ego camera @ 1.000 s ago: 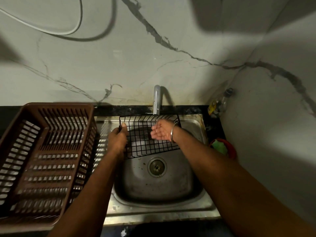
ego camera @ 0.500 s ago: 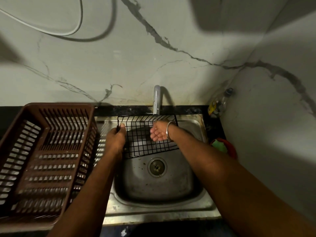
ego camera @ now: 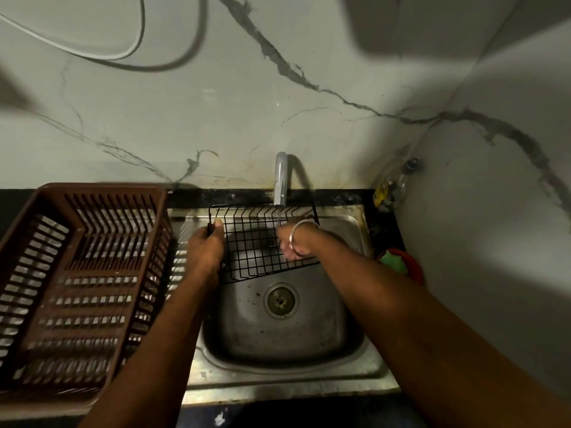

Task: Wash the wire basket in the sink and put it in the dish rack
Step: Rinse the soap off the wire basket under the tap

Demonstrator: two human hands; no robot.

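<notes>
Gripping the wire basket point(ego camera: 254, 246) over the sink point(ego camera: 278, 338), the left hand point(ego camera: 205, 251) is holding its edge. The right hand point(ego camera: 289, 248) is resting inside, grasp unclear.

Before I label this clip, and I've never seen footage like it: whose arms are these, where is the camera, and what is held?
No machine here: a person works with bare hands, and the picture comes from a camera worn on their head, looking down. The left hand grips the left edge of a black wire basket, tilted over a steel sink under the tap. The right hand, a bangle at its wrist, reaches into the basket; whether it grips the wires I cannot tell. Left of the sink stands a brown dish rack; right of it sits a red bowl.
</notes>
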